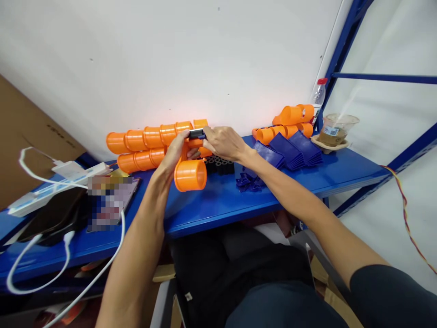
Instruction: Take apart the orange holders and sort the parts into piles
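Note:
My left hand (176, 149) is closed around an orange plastic part (190, 176), whose round, cup-like end hangs below the fingers. At the top of this part lies a short black cylinder (195, 134), at the left thumb tip. My right hand (223, 140) is closed with its fingertips at the cylinder's right end, where a bit of dark blue shows. What exactly the right fingers pinch is mostly hidden. Beneath my right hand stand several black tubes (223, 166) in a cluster. Small blue plastic pieces (248, 181) lie in a pile to the right.
Stacked orange parts (146, 136) line the wall at left, with more orange parts (290, 116) at right. Blue flat pieces (295, 150) lie before those. A drink cup (336, 132) and bottle (319, 95) stand far right. Cables, a power strip (58, 187) and phone (56, 212) occupy the left.

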Available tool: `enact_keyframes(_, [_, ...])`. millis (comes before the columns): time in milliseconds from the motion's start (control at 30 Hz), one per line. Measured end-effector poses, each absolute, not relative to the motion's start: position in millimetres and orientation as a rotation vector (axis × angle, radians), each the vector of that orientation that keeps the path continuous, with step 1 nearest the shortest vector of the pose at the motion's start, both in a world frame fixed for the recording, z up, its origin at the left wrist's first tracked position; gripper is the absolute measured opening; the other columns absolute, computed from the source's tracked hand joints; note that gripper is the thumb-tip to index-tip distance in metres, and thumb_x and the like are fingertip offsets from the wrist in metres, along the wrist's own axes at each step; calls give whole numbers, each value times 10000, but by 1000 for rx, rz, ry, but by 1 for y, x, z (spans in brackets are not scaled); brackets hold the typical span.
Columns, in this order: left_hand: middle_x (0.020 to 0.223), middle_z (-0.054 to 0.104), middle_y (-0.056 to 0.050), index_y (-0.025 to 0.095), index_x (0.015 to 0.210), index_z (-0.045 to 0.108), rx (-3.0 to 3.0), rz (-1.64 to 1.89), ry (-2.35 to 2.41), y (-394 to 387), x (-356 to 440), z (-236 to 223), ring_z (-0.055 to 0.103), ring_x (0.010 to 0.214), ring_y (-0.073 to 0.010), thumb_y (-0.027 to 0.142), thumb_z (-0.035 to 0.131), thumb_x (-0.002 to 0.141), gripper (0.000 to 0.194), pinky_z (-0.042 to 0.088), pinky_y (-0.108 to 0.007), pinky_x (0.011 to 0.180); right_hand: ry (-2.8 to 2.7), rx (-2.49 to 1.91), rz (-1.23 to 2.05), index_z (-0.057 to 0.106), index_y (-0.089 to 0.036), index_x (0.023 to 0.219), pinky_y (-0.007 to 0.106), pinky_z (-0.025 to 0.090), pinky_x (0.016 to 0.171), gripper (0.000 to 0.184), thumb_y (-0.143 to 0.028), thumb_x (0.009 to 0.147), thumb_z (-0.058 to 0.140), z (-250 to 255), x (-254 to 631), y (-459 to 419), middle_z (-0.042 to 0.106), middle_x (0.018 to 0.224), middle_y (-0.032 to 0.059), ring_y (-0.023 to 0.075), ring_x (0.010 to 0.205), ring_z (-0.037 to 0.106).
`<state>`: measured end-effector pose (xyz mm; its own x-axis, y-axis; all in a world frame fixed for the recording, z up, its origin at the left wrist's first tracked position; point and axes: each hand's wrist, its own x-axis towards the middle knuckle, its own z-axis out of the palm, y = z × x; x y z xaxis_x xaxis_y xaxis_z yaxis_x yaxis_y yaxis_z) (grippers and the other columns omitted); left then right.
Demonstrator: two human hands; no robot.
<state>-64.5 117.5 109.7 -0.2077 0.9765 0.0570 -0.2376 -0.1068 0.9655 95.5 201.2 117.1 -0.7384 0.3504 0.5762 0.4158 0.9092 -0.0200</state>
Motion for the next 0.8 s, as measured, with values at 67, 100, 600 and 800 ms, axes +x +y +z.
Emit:
enact_keyframes(67, [472,253,58,203,853,615,918,1527,1049,109,-70,120,228,391,-110,452,388,1058,395,267,-208,375,-2380,-506,-26,634,-155,1178,333,468,783,290,-266,1067,391,125,108,208,708,920,78,191,809,618])
enact_keyframes(100, [479,255,54,195,859,618,899,1566,990,106,-74,125,216,403,-111,436,321,1073,438,284,-210,384,-2304,-504,40,642,-168,1160,327,467,771,295,-275,1075,381,129,116,210,692,884,57,179,785,607])
enact_keyframes(600, [609,534,-7,162,898,661,686,1916,941,119,-93,117,447,457,-123,396,396,1070,393,386,-238,410,-2077,-854,184,663,-220,777,327,473,706,162,-280,922,624,93,265,155,674,764,22,188,715,615])
enact_keyframes(800, [640,570,-41,173,906,677,626,1947,1015,119,-91,118,462,505,-155,421,507,1032,326,399,-259,446,-2013,-826,-1,755,-283,872,396,544,687,200,-299,981,588,44,278,114,672,697,32,231,672,656])
